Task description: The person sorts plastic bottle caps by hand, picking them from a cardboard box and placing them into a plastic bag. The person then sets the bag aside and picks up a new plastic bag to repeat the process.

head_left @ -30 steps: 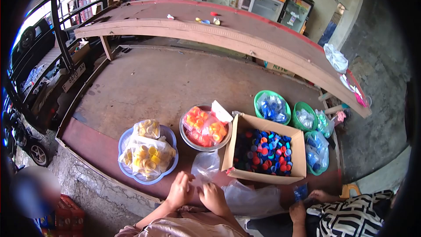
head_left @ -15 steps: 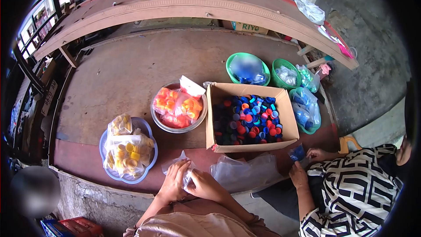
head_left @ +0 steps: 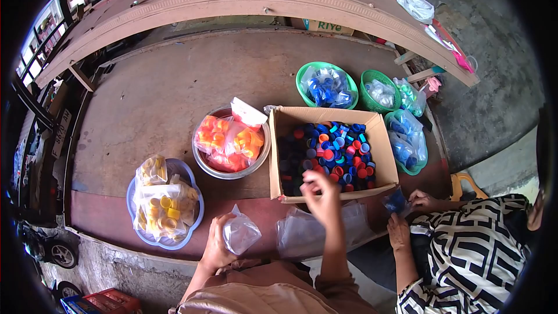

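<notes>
In the head view my left hand grips a clear plastic bag, which stands puffed out above the table's near edge. No caps show inside it. My right hand is over the near wall of a cardboard box, its fingers half bent and apart, with nothing visible in them. Many loose bottle caps, mostly blue and red, fill the box. Partly under my right forearm, a stack of flat clear bags lies on the table.
Left of the box are a metal bowl of bagged orange caps and a lilac tray of bagged yellow caps. Green baskets with bags stand behind and right. A co-worker's hands hold a small bag of blue caps at right.
My right hand has left the plastic bag and moved right and forward to the box. The bag in my left hand has opened out. The co-worker's hands barely moved.
</notes>
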Available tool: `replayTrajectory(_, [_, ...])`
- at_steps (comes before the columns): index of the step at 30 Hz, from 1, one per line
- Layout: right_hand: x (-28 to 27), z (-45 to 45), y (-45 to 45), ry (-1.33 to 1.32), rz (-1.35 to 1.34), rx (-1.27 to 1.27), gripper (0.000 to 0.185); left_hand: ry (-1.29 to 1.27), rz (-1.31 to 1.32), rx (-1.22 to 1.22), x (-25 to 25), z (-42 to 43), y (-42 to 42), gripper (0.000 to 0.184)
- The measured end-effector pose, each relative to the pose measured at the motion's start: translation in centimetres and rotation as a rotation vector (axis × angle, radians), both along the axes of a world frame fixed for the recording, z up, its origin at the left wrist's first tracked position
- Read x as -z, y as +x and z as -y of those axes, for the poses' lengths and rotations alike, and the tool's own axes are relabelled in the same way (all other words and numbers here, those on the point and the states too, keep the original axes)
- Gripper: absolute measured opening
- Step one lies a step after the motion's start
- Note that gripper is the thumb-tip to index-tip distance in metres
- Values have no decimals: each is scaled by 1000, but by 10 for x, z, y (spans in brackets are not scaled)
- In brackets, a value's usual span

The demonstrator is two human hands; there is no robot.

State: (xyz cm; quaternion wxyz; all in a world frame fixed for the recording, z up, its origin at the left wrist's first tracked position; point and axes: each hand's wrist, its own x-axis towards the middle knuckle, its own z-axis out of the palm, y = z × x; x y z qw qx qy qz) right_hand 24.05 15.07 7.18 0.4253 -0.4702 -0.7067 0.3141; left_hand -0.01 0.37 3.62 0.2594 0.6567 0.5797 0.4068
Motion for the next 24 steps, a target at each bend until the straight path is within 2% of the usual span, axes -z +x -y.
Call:
replayTrajectory(1, [8, -22, 14, 53, 50, 109, 27, -6, 8, 1, -1, -2, -1, 82])
replayTrajectory(3, [14, -57, 33, -35, 155, 177, 28, -18, 24, 3, -6, -4, -2, 82])
replayTrajectory(5, [30, -89, 40, 62, 292, 99, 27, -21, -16, 24, -6, -7, -3, 83])
replayTrajectory(7, [35, -109, 30, -42, 400, -23, 20, -21, -21, 30, -7, -9, -3, 83])
replayTrajectory(10, [59, -129, 9, -30, 629, -257, 15, -21, 21, 30, -7, -13, -1, 81])
replayTrajectory(11, [65, -128, 7, 21, 757, -257, 14, -22, 30, 33, -7, -13, -1, 81])
replayTrajectory(13, [77, -127, 5, -3, 842, -218, 13, -37, 46, 29, -5, -12, -2, 80])
replayTrajectory(16, [83, -122, 17, 186, 575, -237, 12, -64, 74, 13, 1, -10, 0, 80])
replayTrajectory(19, [73, -117, 23, -573, -108, -153, 13, -65, 90, -19, 2, -7, 3, 81])
replayTrajectory(21, [59, -106, 29, -721, -463, -278, 19, -55, 72, -31, -2, -7, 3, 82])
replayTrajectory(23, [43, -80, 20, -692, -778, -271, 19, -53, 94, -35, -4, -7, 2, 82])
replayTrajectory(24, [42, -72, 17, -672, -932, -388, 22, -57, 109, -37, -5, -6, 3, 82])
